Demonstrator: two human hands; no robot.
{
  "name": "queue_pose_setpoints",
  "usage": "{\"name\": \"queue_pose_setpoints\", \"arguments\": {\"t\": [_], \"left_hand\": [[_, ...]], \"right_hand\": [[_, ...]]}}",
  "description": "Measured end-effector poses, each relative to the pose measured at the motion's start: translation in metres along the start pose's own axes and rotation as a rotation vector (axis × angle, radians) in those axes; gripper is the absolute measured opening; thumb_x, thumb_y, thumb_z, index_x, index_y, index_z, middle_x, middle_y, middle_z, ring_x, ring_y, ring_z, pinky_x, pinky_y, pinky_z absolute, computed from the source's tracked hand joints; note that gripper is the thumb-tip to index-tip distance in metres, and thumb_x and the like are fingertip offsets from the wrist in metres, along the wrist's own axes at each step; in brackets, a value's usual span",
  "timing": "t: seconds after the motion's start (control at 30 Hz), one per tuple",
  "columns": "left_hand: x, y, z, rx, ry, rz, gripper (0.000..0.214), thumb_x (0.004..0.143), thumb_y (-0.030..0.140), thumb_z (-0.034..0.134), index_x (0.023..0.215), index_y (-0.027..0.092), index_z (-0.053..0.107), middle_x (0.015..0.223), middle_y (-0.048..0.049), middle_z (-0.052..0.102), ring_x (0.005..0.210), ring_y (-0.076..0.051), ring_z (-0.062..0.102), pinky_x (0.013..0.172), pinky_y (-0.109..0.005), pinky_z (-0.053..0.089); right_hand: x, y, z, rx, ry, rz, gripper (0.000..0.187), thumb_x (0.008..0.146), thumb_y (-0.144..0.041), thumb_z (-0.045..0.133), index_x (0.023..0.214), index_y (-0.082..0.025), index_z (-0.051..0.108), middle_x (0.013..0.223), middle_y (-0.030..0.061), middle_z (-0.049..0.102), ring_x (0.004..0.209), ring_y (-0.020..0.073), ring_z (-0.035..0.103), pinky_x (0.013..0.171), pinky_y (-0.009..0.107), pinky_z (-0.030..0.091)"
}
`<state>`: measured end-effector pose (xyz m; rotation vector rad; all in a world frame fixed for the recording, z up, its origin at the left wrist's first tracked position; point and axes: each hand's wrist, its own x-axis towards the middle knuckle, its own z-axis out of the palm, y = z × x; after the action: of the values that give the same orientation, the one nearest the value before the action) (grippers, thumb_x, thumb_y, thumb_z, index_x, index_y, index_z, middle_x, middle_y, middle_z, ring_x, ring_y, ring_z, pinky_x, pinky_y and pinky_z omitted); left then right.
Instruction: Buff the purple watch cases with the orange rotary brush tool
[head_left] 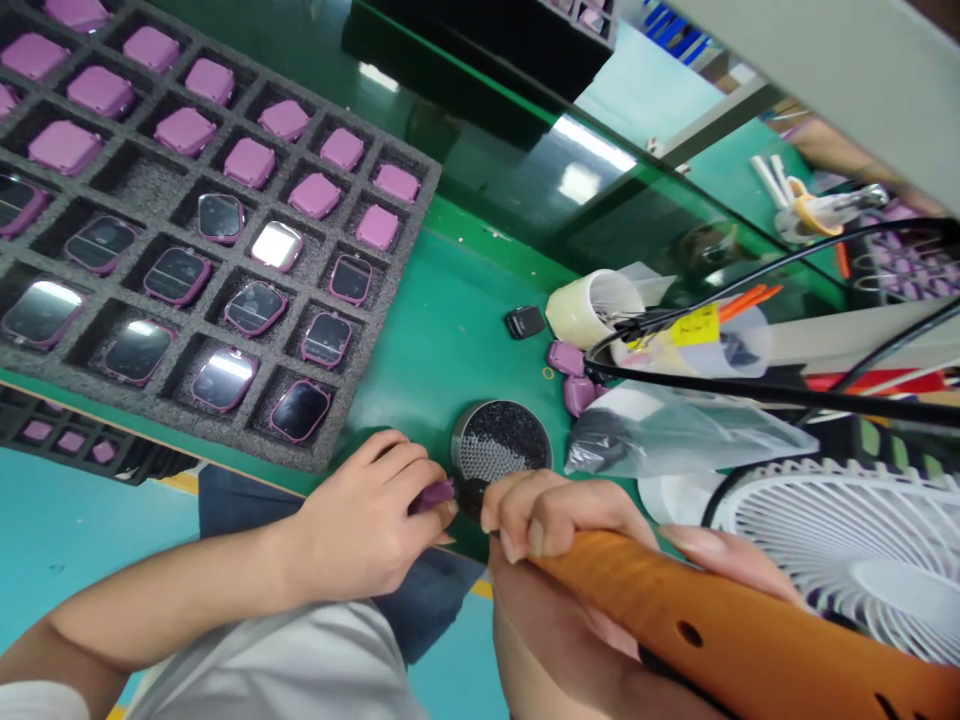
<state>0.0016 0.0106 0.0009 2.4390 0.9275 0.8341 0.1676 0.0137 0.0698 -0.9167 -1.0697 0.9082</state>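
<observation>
Filling ten o'clock: grey foam tray (421, 205) of purple smartwatches, some screen up, some back up. Near six o'clock, left hand (360, 530) curled, fingertips pinched on a purple watch case (433, 495) at the near edge of the green bench (450, 330). Just right of the case, round metal tin (499, 445). At five o'clock, right hand (555, 520) wrapped tight round an orange electric screwdriver (712, 630). At four o'clock, white fan (862, 540).

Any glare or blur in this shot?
Head view: bright reflections glare white on several glossy watch screens in the grey foam tray and on the shiny dark green surface; the orange tool handle in the right hand looks soft, close to the lens; the left hand pinching a small purple case is sharp; frame tilted.
</observation>
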Motion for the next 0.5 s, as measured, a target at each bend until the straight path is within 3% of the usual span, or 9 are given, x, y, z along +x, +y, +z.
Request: {"name": "queue_pose_setpoints", "arguments": {"t": [0.1,0.23,0.37,0.5], "left_hand": [[0.0,-0.001,0.0,0.003,0.002,-0.001,0.015,0.106,0.031,0.071,0.113,0.019,0.078,0.115,-0.0122,0.073,0.112,-0.029,0.065,0.108,-0.053,0.051],[0.0,-0.003,-0.004,-0.003,-0.037,-0.001,0.018,0.105,0.034,0.075,0.118,0.021,0.078,0.118,-0.012,0.071,0.116,-0.03,0.064,0.107,-0.053,0.052],[0.001,-0.005,-0.009,-0.023,-0.095,-0.039,0.031,0.103,0.033,0.078,0.13,0.019,0.071,0.122,-0.0122,0.072,0.118,-0.03,0.065,0.107,-0.053,0.053],[0.001,-0.009,-0.009,-0.078,-0.055,-0.064,0.038,0.102,0.034,0.081,0.133,0.017,0.066,0.123,-0.0131,0.074,0.117,-0.031,0.067,0.106,-0.053,0.056]], "right_hand": [[0.001,0.008,0.0,0.041,-0.017,-0.083,0.058,0.101,-0.082,0.052,0.132,-0.038,0.073,0.08,-0.0012,0.064,0.059,0.0184,0.055,0.053,0.037,0.052],[0.007,0.016,-0.006,0.087,-0.08,-0.083,0.061,0.097,-0.087,0.053,0.13,-0.04,0.072,0.08,-0.002,0.065,0.057,0.0181,0.057,0.051,0.036,0.053],[0.017,0.019,-0.019,0.176,-0.047,-0.069,0.065,0.095,-0.091,0.049,0.124,-0.038,0.071,0.079,-0.0037,0.067,0.049,0.0156,0.053,0.045,0.033,0.051],[0.021,0.018,-0.028,0.214,-0.084,-0.1,0.068,0.093,-0.092,0.05,0.126,-0.037,0.07,0.077,-0.0035,0.066,0.048,0.0157,0.053,0.043,0.033,0.051]]}}
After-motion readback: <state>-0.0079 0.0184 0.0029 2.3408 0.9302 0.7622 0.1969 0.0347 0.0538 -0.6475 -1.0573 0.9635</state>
